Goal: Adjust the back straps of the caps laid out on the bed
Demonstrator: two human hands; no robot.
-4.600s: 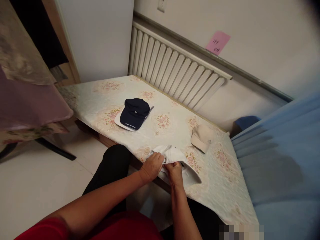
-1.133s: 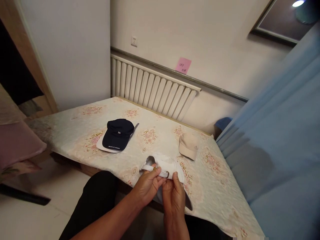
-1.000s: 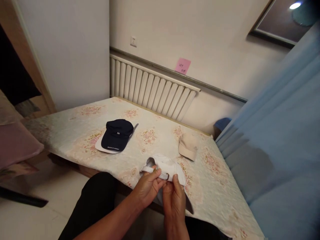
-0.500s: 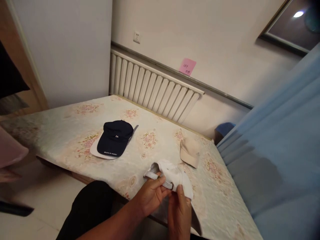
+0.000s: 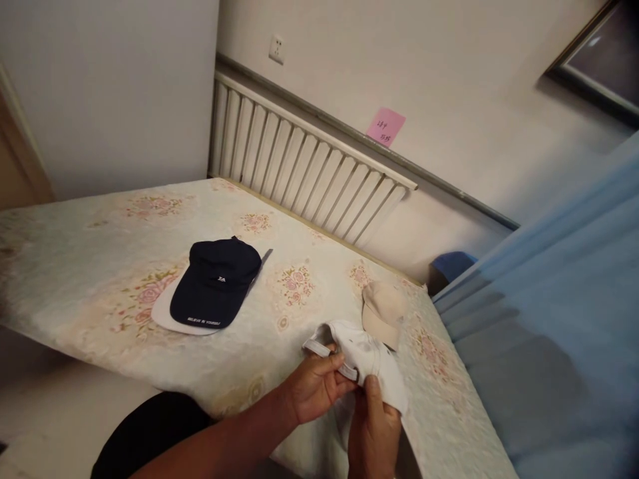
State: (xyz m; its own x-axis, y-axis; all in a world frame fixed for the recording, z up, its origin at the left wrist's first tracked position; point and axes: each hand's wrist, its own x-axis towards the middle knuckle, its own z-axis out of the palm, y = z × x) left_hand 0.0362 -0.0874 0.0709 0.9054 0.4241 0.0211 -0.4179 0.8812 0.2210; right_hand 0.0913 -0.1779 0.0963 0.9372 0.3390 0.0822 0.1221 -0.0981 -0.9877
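Both hands hold a white baseball cap (image 5: 382, 359) above the near side of the bed. My left hand (image 5: 319, 389) pinches its back strap near the metal buckle, thumb on top. My right hand (image 5: 374, 426) grips the cap's lower edge, with the thumb on the outside; its other fingers are mostly hidden. The cap's brim is turned down behind the right hand and largely covered. Just beyond it lies a beige cap (image 5: 384, 309). Off to the left, a dark navy cap (image 5: 217, 279) with white lettering lies over a white cap whose brim (image 5: 162, 313) sticks out.
The caps lie on a flowered bed cover (image 5: 294, 293). A white radiator (image 5: 299, 159) runs along the wall behind, below a pink note (image 5: 386, 126). At the right hangs a blue curtain (image 5: 539, 299), with a blue object (image 5: 452, 266) beside it. My dark-clothed knee (image 5: 150, 432) is at lower left.
My view has shifted, so the navy cap appears larger and farther left. The person at the left edge has left the view. Both hands keep their hold on the white cap.
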